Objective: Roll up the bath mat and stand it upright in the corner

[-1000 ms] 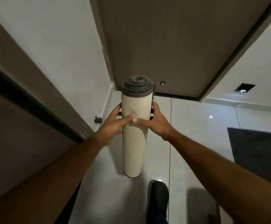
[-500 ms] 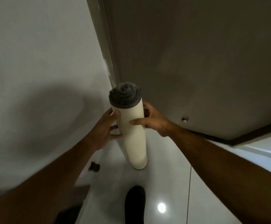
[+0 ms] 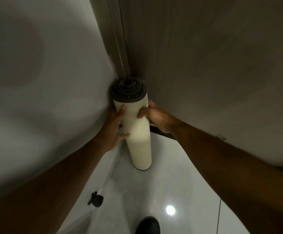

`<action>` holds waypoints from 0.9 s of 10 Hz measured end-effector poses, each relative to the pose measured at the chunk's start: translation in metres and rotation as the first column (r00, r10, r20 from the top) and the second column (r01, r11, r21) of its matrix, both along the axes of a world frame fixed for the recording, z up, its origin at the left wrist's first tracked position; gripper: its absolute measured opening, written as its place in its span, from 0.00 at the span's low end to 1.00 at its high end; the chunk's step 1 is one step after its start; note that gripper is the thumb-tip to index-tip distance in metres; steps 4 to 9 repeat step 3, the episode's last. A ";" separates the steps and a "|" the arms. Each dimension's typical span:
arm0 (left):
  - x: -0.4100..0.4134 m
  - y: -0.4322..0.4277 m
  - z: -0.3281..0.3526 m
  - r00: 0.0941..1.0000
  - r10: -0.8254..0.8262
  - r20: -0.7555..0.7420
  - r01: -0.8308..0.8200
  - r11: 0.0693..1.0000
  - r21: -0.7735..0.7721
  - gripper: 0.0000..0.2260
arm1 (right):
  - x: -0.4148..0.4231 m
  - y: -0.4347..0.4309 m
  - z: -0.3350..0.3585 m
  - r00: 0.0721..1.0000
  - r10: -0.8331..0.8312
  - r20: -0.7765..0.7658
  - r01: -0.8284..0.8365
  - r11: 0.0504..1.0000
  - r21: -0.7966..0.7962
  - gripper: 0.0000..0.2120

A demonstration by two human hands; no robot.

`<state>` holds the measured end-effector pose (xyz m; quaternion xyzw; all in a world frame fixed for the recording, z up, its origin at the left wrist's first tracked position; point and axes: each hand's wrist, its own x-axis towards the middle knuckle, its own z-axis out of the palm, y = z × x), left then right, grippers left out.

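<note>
The rolled bath mat (image 3: pixel 138 132) stands on end, a cream backing outside and a grey pile spiral at its top. Its lower end rests on the glossy white floor, tucked where the white wall meets the brown door. My left hand (image 3: pixel 114 127) wraps its left side, thumb across the front. My right hand (image 3: pixel 156 116) grips its upper right side, fingers behind the roll. The top of the roll touches or nearly touches the corner.
A white wall (image 3: pixel 44 81) runs along the left and a brown door (image 3: pixel 213 65) along the right. A dark doorstop (image 3: pixel 96 200) sits at the wall's base. My dark shoe (image 3: pixel 148 225) is at the bottom, beside a ceiling-light reflection (image 3: pixel 170 209).
I have stepped closer and both hands have carried the roll forward into the corner. Its lower end has come down onto the floor, and the roll now stands against the wall and door.
</note>
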<state>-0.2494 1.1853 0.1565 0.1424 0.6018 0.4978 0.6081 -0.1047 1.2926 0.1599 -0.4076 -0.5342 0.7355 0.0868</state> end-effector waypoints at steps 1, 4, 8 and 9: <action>0.004 -0.004 0.005 1.000 -0.011 0.003 0.011 1.000 -0.025 0.18 | 0.003 0.003 0.004 0.998 0.021 0.055 -0.023 0.999 0.034 0.23; 0.025 -0.025 0.031 0.952 0.226 -0.207 -0.244 0.968 -0.061 0.37 | 0.044 -0.010 0.044 0.988 0.033 0.149 -0.070 0.965 0.253 0.42; 0.025 -0.025 0.031 0.952 0.226 -0.207 -0.244 0.968 -0.061 0.37 | 0.044 -0.010 0.044 0.988 0.033 0.149 -0.070 0.965 0.253 0.42; 0.025 -0.025 0.031 0.952 0.226 -0.207 -0.244 0.968 -0.061 0.37 | 0.044 -0.010 0.044 0.988 0.033 0.149 -0.070 0.965 0.253 0.42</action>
